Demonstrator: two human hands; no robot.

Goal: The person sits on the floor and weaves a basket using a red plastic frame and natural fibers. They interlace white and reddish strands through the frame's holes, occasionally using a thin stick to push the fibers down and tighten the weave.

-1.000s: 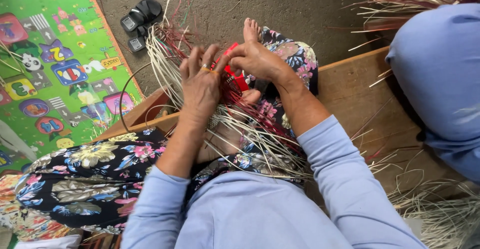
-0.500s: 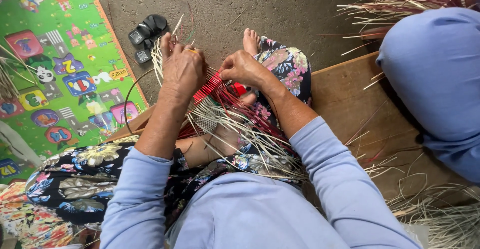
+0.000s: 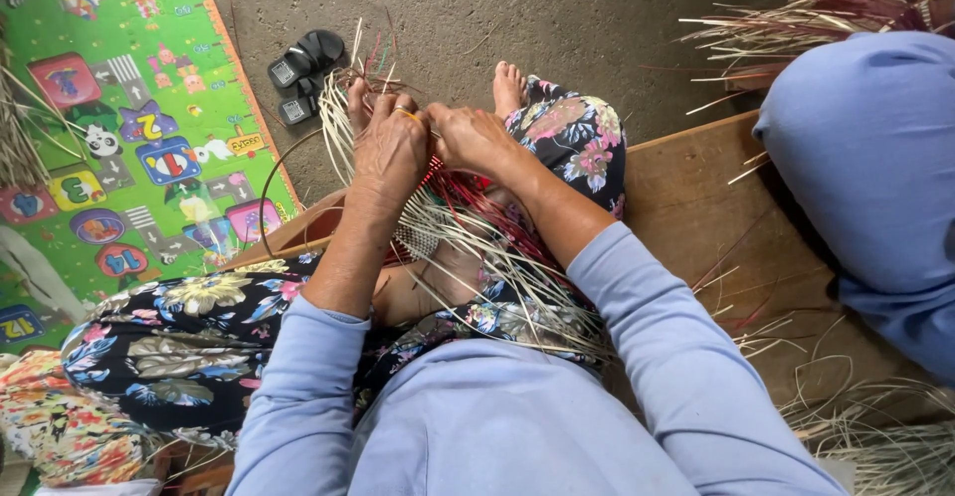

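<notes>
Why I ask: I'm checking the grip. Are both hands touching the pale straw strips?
Touching. The head view shows the left hand and right hand closed together over the pale straw strips, which run under the fingers.

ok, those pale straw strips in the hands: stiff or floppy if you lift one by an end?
Probably springy, not limp: the pale strips fan out in smooth arcs past the left hand and right hand. Likely very light, being thin and narrow. One loose strip holds a loop over the floor, so they probably flex rather than snap.
</notes>
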